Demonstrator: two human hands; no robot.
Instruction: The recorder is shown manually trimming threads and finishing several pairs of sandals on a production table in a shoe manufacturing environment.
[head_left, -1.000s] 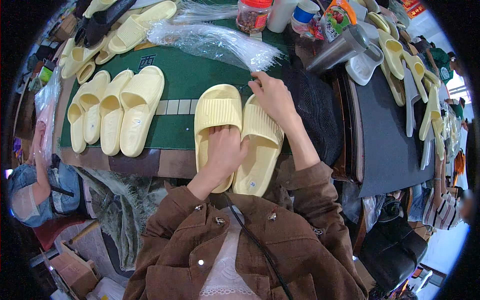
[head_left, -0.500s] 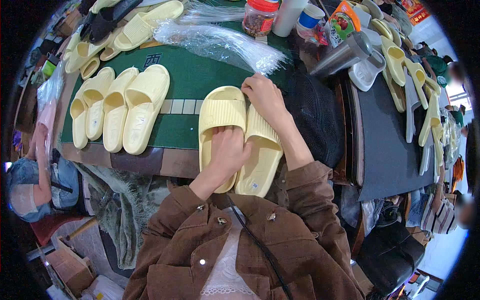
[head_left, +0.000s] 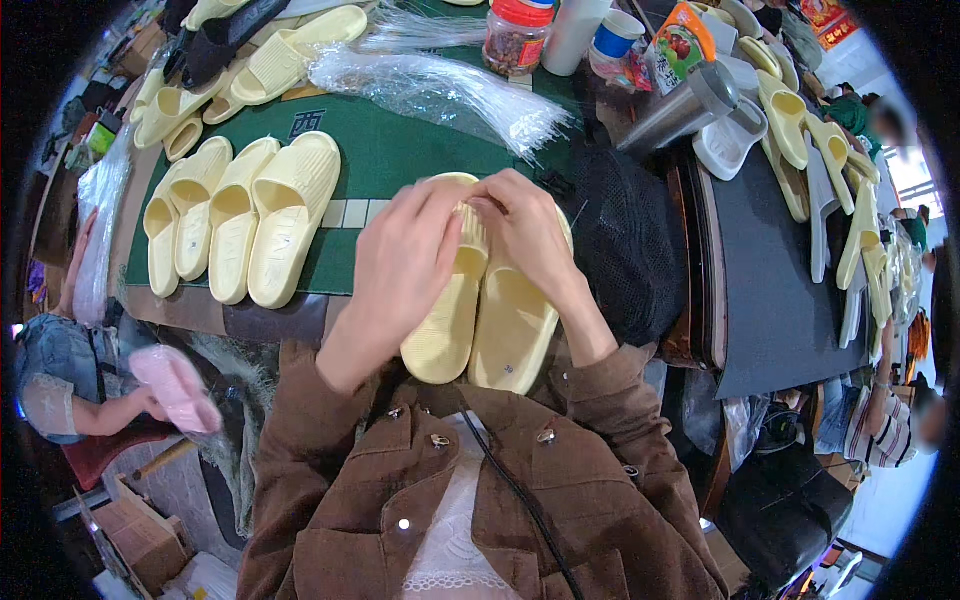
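Observation:
A pair of pale yellow slide slippers [head_left: 512,330] stands side by side at the table's front edge, toes away from me. Over the left slipper's strap lies my left hand [head_left: 405,245], a little blurred, its fingers together and bent toward the right hand. My right hand [head_left: 525,230] is closed above the right slipper's strap, thumb and fingertips pinched where the two hands meet. Whatever the fingertips hold is too small or hidden to make out. Beyond the hands lies a bundle of thin clear plastic strands [head_left: 440,95].
Two more yellow pairs [head_left: 245,220] stand left on the green mat [head_left: 400,140]. Behind are a red-lidded jar [head_left: 516,38], a steel flask [head_left: 690,105] and a paper cup [head_left: 617,35]. Black mesh [head_left: 630,240] lies right. At left, another person's hand holds a pink slipper [head_left: 177,390].
My left hand has come out of the left slipper and risen to meet my right hand over the straps. At left, the other person's arm has swung nearer with a pink slipper.

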